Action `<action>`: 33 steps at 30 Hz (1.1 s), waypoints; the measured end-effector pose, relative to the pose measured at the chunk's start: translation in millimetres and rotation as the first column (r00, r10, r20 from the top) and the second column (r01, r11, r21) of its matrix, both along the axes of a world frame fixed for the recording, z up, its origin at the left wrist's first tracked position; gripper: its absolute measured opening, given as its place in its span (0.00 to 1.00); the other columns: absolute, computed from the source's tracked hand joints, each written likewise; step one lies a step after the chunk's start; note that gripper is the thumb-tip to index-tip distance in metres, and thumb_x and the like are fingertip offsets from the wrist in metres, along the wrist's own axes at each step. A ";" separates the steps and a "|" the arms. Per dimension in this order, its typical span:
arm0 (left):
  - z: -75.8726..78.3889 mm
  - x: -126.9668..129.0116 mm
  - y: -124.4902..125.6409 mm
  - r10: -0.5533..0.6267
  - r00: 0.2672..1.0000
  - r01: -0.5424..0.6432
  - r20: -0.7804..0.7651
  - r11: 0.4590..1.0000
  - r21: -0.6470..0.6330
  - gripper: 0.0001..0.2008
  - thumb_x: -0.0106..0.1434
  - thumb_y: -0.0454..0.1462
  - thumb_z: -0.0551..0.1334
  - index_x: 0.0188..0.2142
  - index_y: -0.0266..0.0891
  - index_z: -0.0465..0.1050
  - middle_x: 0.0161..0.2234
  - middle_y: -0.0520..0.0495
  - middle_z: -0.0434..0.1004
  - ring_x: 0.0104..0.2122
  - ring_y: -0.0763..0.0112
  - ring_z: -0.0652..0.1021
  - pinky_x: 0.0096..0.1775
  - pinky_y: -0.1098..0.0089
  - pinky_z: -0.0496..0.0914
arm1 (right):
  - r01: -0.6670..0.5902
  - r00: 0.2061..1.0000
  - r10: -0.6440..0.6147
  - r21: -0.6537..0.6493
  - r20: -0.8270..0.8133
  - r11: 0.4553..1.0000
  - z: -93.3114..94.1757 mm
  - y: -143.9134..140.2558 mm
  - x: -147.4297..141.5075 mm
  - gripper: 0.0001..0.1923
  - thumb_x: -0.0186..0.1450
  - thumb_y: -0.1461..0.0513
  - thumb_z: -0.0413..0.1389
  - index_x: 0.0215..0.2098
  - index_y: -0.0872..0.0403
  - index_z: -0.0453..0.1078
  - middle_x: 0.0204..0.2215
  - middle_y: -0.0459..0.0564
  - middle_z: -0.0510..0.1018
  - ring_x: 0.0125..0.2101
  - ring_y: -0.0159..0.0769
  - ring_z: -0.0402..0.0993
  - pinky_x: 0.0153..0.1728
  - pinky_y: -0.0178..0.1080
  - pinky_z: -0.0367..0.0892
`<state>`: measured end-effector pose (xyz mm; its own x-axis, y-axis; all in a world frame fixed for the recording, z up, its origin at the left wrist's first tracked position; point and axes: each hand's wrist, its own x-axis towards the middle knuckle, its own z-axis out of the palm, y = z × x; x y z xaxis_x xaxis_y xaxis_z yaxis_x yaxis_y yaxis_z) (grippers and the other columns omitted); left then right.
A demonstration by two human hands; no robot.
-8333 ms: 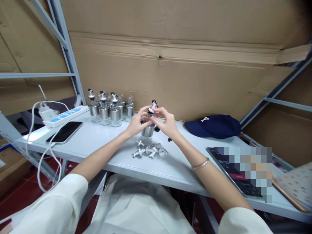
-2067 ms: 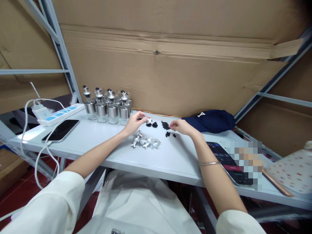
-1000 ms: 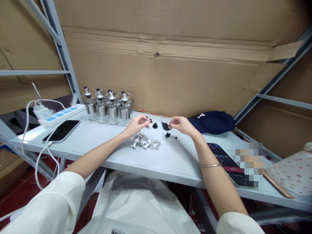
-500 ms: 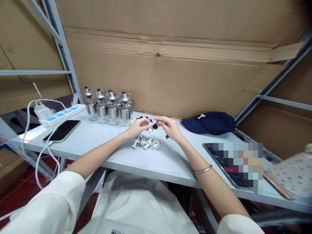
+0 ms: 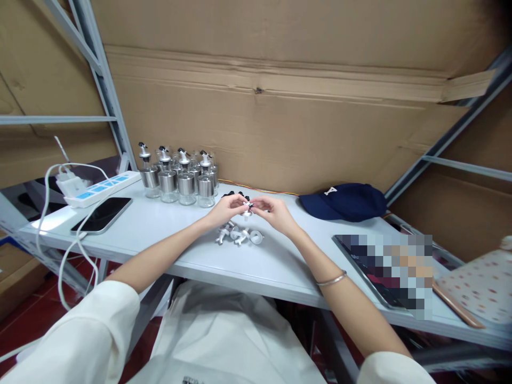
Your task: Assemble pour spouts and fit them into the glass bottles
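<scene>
My left hand (image 5: 229,209) is closed around a silver pourer spout (image 5: 247,213), held just above the table. Fingertips of my right hand (image 5: 275,210) meet it from the other side, pinching a small black part (image 5: 251,205) against the spout's top. Fingers cover much of both pieces. Nearer to me lie several loose silver pourer spouts (image 5: 240,235), some tipped on their sides. Small black pieces (image 5: 240,194) sit behind my left hand, partly hidden by it.
Several glass-and-steel bottles (image 5: 186,184) stand at the back left, the front ones with pourers on top. Left of them are a phone (image 5: 102,215) and a white power strip (image 5: 102,188) with cables. A navy cap (image 5: 348,202) and a partly blurred tablet (image 5: 360,266) lie to the right.
My right hand has moved left, and its fingertips now touch the spout in my left hand. A black piece seen between the hands and one under my right hand no longer show there.
</scene>
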<state>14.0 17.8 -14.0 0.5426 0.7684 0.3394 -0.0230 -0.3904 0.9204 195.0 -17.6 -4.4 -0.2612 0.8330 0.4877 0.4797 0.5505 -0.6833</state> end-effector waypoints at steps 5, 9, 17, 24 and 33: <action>-1.1 0.5 2.0 -0.004 0.999 0.005 0.043 1.000 -0.018 0.17 0.51 0.44 0.66 0.33 0.34 0.68 0.29 0.47 0.76 0.31 0.72 0.76 0.36 0.69 0.67 | 0.055 0.996 -0.059 0.069 0.068 0.996 4.6 -4.1 -0.8 0.14 0.59 0.61 0.53 0.42 0.54 0.73 0.30 0.49 0.80 0.30 0.34 0.76 0.37 0.38 0.70; -0.6 0.7 1.1 -0.011 0.999 0.012 0.038 1.000 -0.023 0.17 0.51 0.45 0.66 0.34 0.34 0.68 0.30 0.46 0.77 0.31 0.71 0.76 0.36 0.69 0.67 | 0.108 0.994 -0.111 0.103 0.017 0.989 7.6 -5.8 -1.3 0.10 0.60 0.60 0.52 0.36 0.54 0.74 0.33 0.51 0.80 0.32 0.36 0.77 0.38 0.39 0.70; -0.1 0.9 -1.6 -0.036 0.999 0.036 -0.005 0.999 -0.018 0.17 0.52 0.45 0.65 0.34 0.34 0.69 0.31 0.46 0.77 0.32 0.71 0.76 0.36 0.70 0.67 | 0.041 0.995 -0.035 0.061 -0.097 0.997 -0.7 -1.9 -2.3 0.11 0.60 0.54 0.55 0.30 0.52 0.64 0.28 0.49 0.80 0.31 0.37 0.78 0.36 0.39 0.69; -0.4 0.9 -3.2 -0.025 0.998 0.027 -0.059 0.999 0.021 0.16 0.53 0.44 0.64 0.34 0.33 0.70 0.29 0.48 0.75 0.29 0.74 0.74 0.34 0.72 0.66 | 0.075 0.994 -0.063 0.133 -0.092 0.988 -5.4 2.5 -6.1 0.14 0.59 0.51 0.56 0.25 0.53 0.65 0.24 0.47 0.75 0.27 0.33 0.71 0.31 0.37 0.66; -4.5 0.8 2.3 -0.023 1.000 0.023 -0.002 1.000 0.017 0.14 0.51 0.41 0.65 0.33 0.33 0.71 0.29 0.48 0.76 0.28 0.74 0.74 0.35 0.72 0.66 | -0.158 0.932 0.091 -0.167 -0.350 0.973 -0.9 0.9 -1.7 0.17 0.53 0.49 0.61 0.29 0.55 0.69 0.23 0.47 0.76 0.24 0.31 0.71 0.30 0.37 0.67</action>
<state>14.8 20.1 -18.4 0.5605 0.7500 0.3511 -0.0300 -0.4053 0.9137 193.2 -16.7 -5.3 -0.2162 0.8898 0.4019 0.1378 0.4353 -0.8897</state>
